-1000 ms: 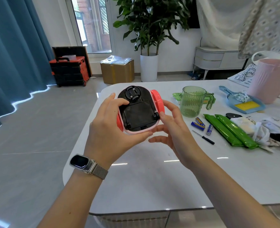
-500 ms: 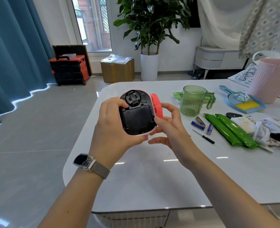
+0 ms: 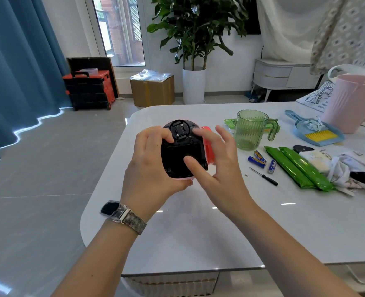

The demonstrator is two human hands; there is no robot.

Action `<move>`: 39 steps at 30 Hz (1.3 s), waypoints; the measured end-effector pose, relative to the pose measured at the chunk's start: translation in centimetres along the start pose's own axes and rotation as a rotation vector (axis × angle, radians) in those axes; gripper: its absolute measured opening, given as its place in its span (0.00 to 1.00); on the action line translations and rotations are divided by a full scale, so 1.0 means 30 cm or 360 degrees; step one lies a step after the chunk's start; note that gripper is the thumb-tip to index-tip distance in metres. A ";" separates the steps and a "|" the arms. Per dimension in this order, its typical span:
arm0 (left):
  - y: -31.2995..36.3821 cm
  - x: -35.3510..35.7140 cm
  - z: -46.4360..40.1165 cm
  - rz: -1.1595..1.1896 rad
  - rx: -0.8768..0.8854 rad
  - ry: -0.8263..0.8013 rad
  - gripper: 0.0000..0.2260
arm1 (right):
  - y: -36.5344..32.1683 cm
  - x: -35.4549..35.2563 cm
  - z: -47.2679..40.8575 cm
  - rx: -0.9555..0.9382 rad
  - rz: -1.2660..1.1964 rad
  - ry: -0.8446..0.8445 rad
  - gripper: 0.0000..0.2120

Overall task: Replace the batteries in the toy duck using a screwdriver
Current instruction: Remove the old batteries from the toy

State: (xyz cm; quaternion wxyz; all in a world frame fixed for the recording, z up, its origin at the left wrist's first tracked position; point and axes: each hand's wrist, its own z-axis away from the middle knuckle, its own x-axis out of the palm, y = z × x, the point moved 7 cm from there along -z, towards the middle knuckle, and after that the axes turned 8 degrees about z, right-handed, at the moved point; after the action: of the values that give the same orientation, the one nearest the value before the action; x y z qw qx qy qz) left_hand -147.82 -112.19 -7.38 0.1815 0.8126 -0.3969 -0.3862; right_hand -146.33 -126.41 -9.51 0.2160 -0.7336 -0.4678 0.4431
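Observation:
The toy duck (image 3: 178, 154) is held upside down above the table's left end, its black underside with the battery cover facing me and a red foot showing at its right. My left hand (image 3: 153, 168) grips it from the left and below. My right hand (image 3: 218, 166) has spread fingers, the thumb pressing on the black cover and the forefinger touching the top of the base. Three blue batteries (image 3: 260, 160) lie on the table to the right. A small black screwdriver (image 3: 264, 176) lies just in front of them, with a tiny screw (image 3: 246, 175) beside its tip.
On the white table (image 3: 198, 232) stand a green measuring jug (image 3: 251, 129), a blue dustpan with brush (image 3: 315, 133), a pink bin (image 3: 353, 103), two green packets (image 3: 299, 168) and crumpled cloths (image 3: 346, 170). The table's edge runs close on the left.
The toy has been tipped slightly and brought lower. My right hand moved from the toy's right side onto the black underside, thumb now on the battery cover.

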 end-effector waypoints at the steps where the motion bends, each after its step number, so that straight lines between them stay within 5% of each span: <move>1: 0.003 0.002 0.001 0.0006 0.0003 -0.0008 0.37 | -0.004 -0.009 -0.003 -0.0019 0.0028 0.0055 0.16; 6: 0.014 0.007 0.005 0.0032 0.0013 -0.0021 0.42 | -0.014 -0.041 -0.016 -0.0023 0.0103 0.0167 0.08; 13: -0.018 0.004 -0.001 0.0039 -0.0091 -0.0022 0.51 | 0.023 -0.205 -0.040 0.0213 -0.0815 0.0557 0.03; 16: -0.027 0.001 -0.006 0.0018 -0.0087 -0.0029 0.50 | 0.106 -0.265 -0.041 0.0461 -0.0909 0.0644 0.02; 25: -0.058 -0.007 -0.037 -0.0037 -0.0050 -0.0042 0.49 | 0.413 -0.204 -0.006 0.1137 -0.0084 0.0264 0.09; 32: -0.081 0.004 -0.048 -0.0065 -0.0027 -0.0056 0.50 | 0.376 -0.131 -0.121 0.0786 0.0272 0.0133 0.08; 36: -0.088 0.004 -0.039 -0.0061 -0.0039 -0.0018 0.49 | 0.365 -0.066 -0.194 0.0331 0.0997 -0.0040 0.04; 39: -0.095 0.004 -0.040 -0.0035 -0.0026 0.0001 0.49 | 0.409 -0.040 -0.203 0.0334 0.1448 -0.0192 0.07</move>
State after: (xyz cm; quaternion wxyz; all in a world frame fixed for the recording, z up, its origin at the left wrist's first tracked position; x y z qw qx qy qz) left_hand -145.42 -110.53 -8.39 0.1840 0.8156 -0.3847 -0.3911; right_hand -135.27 -132.62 -14.81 0.0453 -0.8113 -0.0632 0.5795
